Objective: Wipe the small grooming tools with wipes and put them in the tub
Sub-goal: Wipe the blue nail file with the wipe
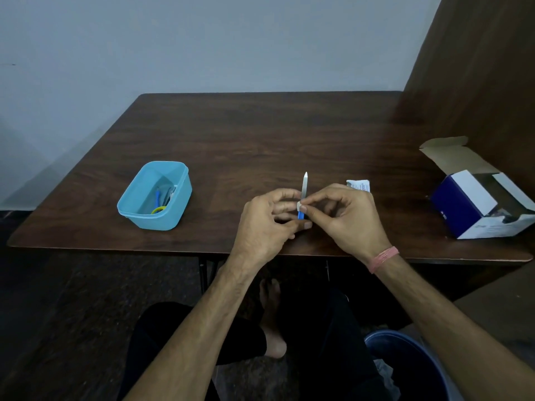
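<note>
Over the dark wooden table (260, 134), left hand (267, 224) is gripping the light, stiff blue-handled metal nail file (304, 189) while right hand (346, 217) is pinching a small white wipe (299, 206) round it.

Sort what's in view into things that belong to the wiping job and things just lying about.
Part of the job:
- nail file, blue handle, held upright by the left hand
- small white wipe, pinched on the file by the right hand
- blue tub, already holding tools
- torn wipe sachet
- open blue-and-white box

Just lying about:
- blue bucket on the floor
</note>
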